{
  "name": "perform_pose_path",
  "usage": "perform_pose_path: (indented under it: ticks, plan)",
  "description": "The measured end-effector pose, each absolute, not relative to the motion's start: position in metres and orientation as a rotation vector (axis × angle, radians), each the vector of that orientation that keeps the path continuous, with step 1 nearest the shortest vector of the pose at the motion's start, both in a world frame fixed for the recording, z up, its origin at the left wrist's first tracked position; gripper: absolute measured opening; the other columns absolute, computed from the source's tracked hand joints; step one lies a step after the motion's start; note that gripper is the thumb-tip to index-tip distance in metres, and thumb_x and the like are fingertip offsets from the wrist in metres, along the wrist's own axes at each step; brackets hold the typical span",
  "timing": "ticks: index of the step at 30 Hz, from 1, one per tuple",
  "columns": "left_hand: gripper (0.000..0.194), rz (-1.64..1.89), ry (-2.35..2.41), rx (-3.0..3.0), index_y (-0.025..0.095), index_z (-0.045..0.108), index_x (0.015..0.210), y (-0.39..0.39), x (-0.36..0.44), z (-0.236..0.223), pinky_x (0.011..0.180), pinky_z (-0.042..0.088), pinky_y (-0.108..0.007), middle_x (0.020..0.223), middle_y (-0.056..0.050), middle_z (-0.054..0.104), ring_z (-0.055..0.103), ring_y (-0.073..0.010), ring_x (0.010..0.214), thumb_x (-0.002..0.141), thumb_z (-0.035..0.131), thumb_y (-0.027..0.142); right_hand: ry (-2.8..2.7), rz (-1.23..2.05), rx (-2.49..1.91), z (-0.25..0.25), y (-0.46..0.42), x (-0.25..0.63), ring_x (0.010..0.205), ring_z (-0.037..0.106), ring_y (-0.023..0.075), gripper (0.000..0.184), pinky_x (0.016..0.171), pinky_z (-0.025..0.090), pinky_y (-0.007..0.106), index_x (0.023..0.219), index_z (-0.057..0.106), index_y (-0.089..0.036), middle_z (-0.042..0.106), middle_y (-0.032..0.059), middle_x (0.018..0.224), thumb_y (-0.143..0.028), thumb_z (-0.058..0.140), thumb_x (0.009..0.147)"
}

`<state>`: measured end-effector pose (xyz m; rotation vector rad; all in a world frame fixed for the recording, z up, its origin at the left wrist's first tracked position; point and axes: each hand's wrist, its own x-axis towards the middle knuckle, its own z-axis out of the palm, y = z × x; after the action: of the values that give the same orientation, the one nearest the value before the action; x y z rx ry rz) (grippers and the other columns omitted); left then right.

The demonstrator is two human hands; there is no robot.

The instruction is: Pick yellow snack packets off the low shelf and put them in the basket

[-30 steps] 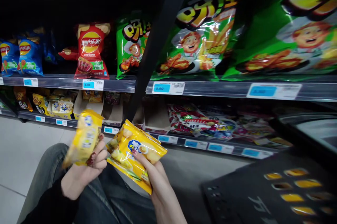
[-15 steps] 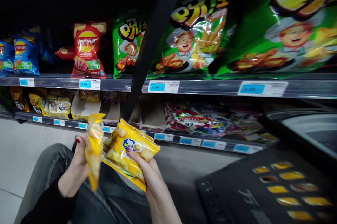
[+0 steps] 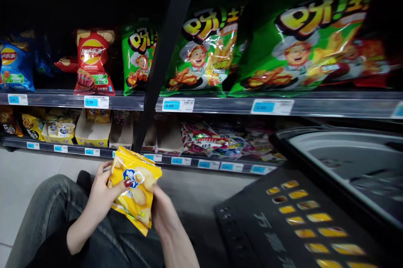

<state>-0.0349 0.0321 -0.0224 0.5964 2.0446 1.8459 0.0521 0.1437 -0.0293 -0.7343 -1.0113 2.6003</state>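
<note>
Yellow snack bags [image 3: 143, 196] with a blue logo and pictures of round pale snacks are held together above my lap. A second yellow edge shows behind the front bag, so at least two seem stacked. My left hand [image 3: 102, 194] grips them from the left, its thumb with a dark red nail pressed over the front. Along the right side, my right hand [image 3: 162, 209] wraps round the stack, its fingers hidden behind it.
Green chip bags [image 3: 201, 62] and a red chip bag [image 3: 92, 62] stand on the upper shelf. Open cartons [image 3: 92, 135] and small snack bags fill the lower shelf. A dark basket [image 3: 252, 234] with yellow showing through its slots is at right, near a white-rimmed round container [image 3: 346, 137].
The single bag in my left hand has come against the bags in my right hand, now one stack with its front turned up. The view has shifted right.
</note>
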Motion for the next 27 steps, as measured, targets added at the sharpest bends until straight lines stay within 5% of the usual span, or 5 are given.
perform_pose_path:
  ticks: [3,9,18,23,27]
  plan:
    - [0.03,1.851,2.123,0.582,0.017,0.069,0.087,0.033,-0.036,-0.028,0.092,0.04,-0.038,0.114,-0.012,0.047,0.048,-0.0303,0.11,0.065,0.07,0.036,-0.978,2.688,-0.597,-0.026,0.144,0.056,0.105,0.059,0.0295,0.056,0.089,0.046,0.042,0.102,0.061,-0.018,0.066,0.0099,0.11,-0.057,0.064,0.062]
    - [0.044,1.527,2.488,0.668,0.017,0.047,0.116,0.038,-0.017,-0.03,0.1,0.032,-0.043,0.125,-0.013,0.039,0.043,-0.0263,0.117,0.074,0.055,0.025,-0.997,2.624,-0.776,-0.027,0.138,0.052,0.089,0.066,0.0277,0.051,0.082,0.05,0.039,0.095,0.058,-0.018,0.071,0.007,0.093,-0.026,0.082,0.05]
    - [0.072,1.111,2.407,0.986,0.005,0.01,0.14,0.026,-0.002,-0.009,0.107,0.02,-0.045,0.144,-0.023,0.024,0.022,-0.0292,0.133,0.084,0.043,0.034,-1.043,2.579,-0.836,-0.029,0.149,0.057,0.082,0.067,0.0257,0.049,0.076,0.053,0.035,0.092,0.06,-0.017,0.072,0.005,0.087,-0.027,0.083,0.05]
    - [0.067,1.239,2.122,1.092,0.022,0.015,0.142,0.018,-0.06,0.013,0.1,0.034,-0.041,0.137,-0.013,0.042,0.041,-0.026,0.124,0.085,0.045,0.041,-0.837,2.601,-0.94,-0.027,0.152,0.062,0.075,0.068,0.028,0.059,0.07,0.054,0.039,0.1,0.059,-0.017,0.073,0.0054,0.081,-0.026,0.084,0.047]
    - [0.04,1.261,2.461,0.906,0.013,0.053,0.115,0.052,-0.178,0.029,0.082,0.048,-0.04,0.108,-0.014,0.062,0.059,-0.0244,0.099,0.091,0.032,0.038,-0.657,2.609,-0.924,-0.03,0.154,0.069,0.071,0.069,0.0276,0.042,0.068,0.056,0.04,0.095,0.064,-0.019,0.073,0.0044,0.075,-0.034,0.077,0.057]
